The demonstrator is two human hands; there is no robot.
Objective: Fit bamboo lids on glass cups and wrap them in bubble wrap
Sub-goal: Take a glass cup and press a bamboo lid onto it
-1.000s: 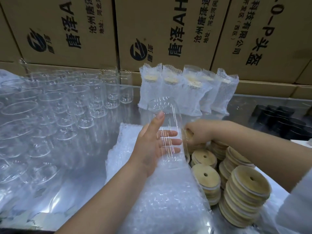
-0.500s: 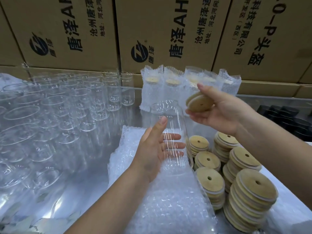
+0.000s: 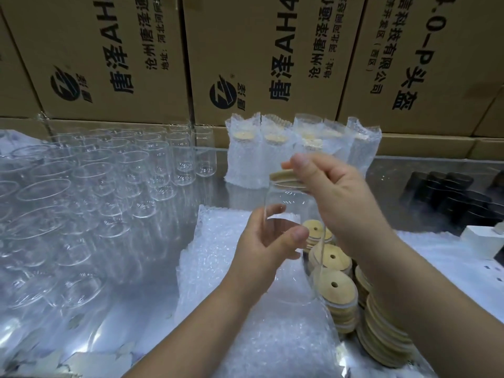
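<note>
My left hand grips a clear glass cup around its lower half, held upright above the pile of bubble wrap. My right hand holds a round bamboo lid down on the cup's rim, fingers over its top. Stacks of bamboo lids with a centre hole stand on the table to the right, partly behind my right forearm.
Many empty glass cups crowd the left of the table. Several wrapped, lidded cups stand at the back against cardboard boxes. Black items lie at the far right, with a white block near them.
My right hand took a lid from the stacks, lifted it and brought it left onto the cup's rim. My left hand raised the cup and shifted its grip lower.
</note>
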